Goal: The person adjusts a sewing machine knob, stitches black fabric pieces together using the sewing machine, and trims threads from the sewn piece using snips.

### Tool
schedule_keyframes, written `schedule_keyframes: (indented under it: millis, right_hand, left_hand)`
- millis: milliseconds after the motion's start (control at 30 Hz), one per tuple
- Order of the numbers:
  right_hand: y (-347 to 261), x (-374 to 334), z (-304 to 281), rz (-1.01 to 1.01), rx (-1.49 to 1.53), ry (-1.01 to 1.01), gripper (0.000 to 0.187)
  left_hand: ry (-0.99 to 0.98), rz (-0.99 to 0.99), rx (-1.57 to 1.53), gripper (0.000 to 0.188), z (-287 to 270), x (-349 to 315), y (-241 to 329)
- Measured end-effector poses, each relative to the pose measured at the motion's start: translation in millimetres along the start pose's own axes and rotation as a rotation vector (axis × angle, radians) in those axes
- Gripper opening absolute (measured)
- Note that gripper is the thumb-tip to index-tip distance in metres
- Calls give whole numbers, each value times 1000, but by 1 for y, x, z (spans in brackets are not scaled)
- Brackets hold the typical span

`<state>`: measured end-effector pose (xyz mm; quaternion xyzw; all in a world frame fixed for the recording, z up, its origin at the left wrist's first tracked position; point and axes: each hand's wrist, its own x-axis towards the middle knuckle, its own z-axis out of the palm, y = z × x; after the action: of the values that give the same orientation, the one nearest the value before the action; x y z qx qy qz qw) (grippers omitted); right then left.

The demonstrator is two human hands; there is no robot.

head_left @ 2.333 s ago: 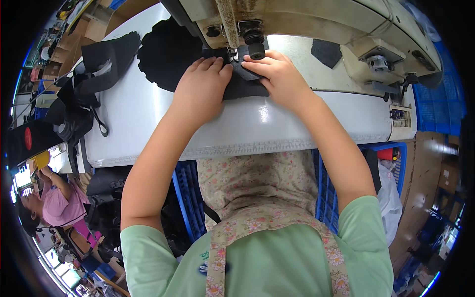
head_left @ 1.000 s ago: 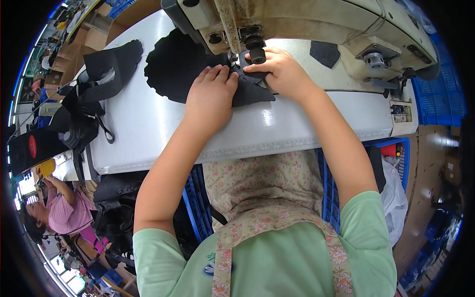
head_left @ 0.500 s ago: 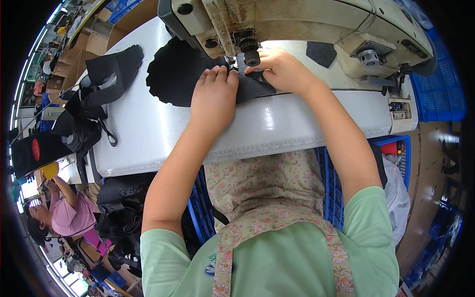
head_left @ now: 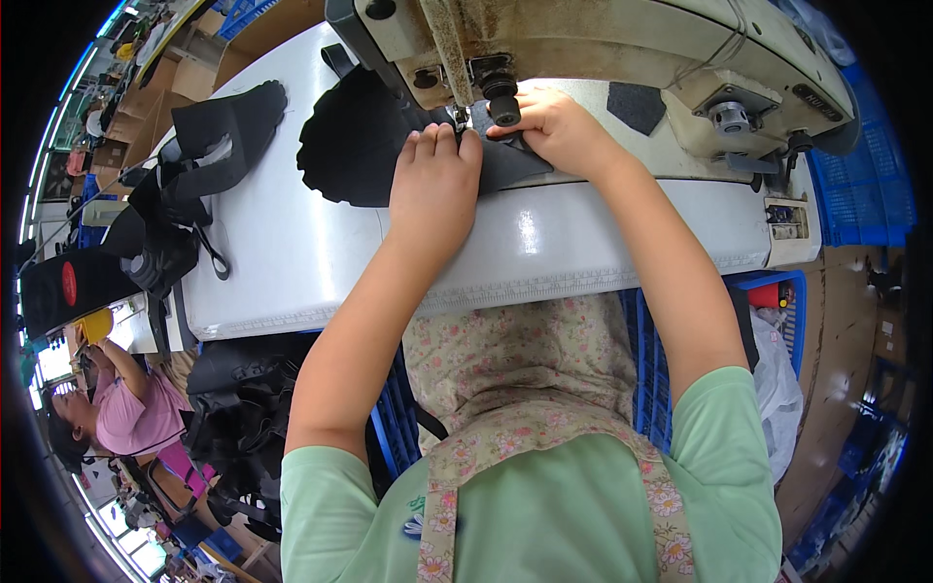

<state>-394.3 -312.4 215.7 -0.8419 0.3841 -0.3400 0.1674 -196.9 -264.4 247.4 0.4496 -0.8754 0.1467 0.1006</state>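
A black fabric piece (head_left: 340, 146) with a scalloped left edge lies under the needle area of a sewing machine (head_left: 603, 49). My left hand (head_left: 437, 175) rests on it with fingers stretched out and lying flat, the fingertips just in front of the presser foot (head_left: 461, 117). To the right of the foot, my right hand (head_left: 559, 126) pinches the fabric's folded right part between thumb and fingers. Its fingertips are partly hidden behind the machine's black knob (head_left: 501, 102). A short black strap loop (head_left: 336, 60) shows at the fabric's far edge.
A small dark fabric patch (head_left: 636, 107) lies on the machine bed. Black sewn pieces with straps (head_left: 185, 194) hang over the white table's (head_left: 292, 262) left end. Blue crates (head_left: 855, 175) stand at right. Another person (head_left: 141, 408) sits at far left.
The black fabric and my left hand have shifted slightly right in view. The strap loop at the fabric's far edge has come into sight. My right hand keeps its pinch beside the foot.
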Motion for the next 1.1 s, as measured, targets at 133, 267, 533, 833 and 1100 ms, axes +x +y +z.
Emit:
schedule_keyframes:
  millis: [133, 267, 533, 833, 1100]
  right_hand:
    - [3, -1, 2, -5, 19, 31, 31]
    - [3, -1, 3, -5, 21, 24, 31]
    - [2, -6, 6, -3, -44, 64, 32]
    - [-15, -16, 7, -42, -259, 127, 30]
    - [-23, -19, 10, -47, -318, 136, 27]
  left_hand:
    - [11, -7, 15, 39, 2, 2, 2]
    - [19, -21, 10, 39, 1, -1, 2]
    - [-102, -91, -43, 48, -14, -5, 4]
    - [-58, 27, -63, 48, -5, -7, -15]
    - [-49, 74, -76, 50, 0, -10, -25]
